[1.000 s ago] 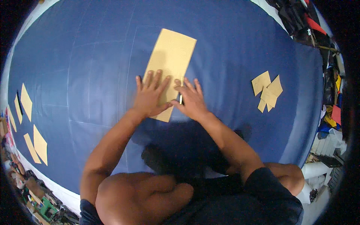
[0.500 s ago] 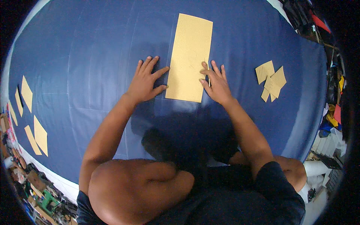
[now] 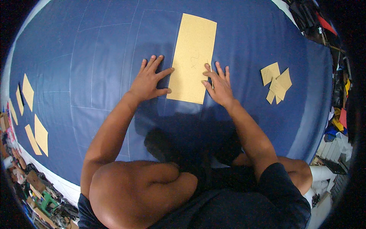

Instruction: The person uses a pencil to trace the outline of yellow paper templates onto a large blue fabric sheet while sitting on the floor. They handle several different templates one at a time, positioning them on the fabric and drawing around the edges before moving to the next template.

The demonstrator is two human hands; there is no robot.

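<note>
A long tan card rectangle (image 3: 192,49) lies flat on dark blue sheet material (image 3: 106,68), with faint marks on its face. My left hand (image 3: 146,78) is open beside its left edge, fingers spread, with the index fingertip and thumb touching that edge. My right hand (image 3: 219,84) is at the lower right edge, its thumb and bent index finger resting on the card and its other fingers stretched out. A slim, pale, pen-like stick (image 3: 212,82) shows between that thumb and index finger; part of it is hidden.
Several small tan card pieces (image 3: 280,86) overlap at the right. More tan cards (image 3: 41,133) lie at the far left, near a thin dark object (image 3: 21,95). Thin pale lines run across the blue material. Clutter (image 3: 45,202) crowds the floor beyond its edges.
The card's lower end has shifted slightly left, and my left hand has moved up a little with its fingers on the edge. My right hand has barely moved.
</note>
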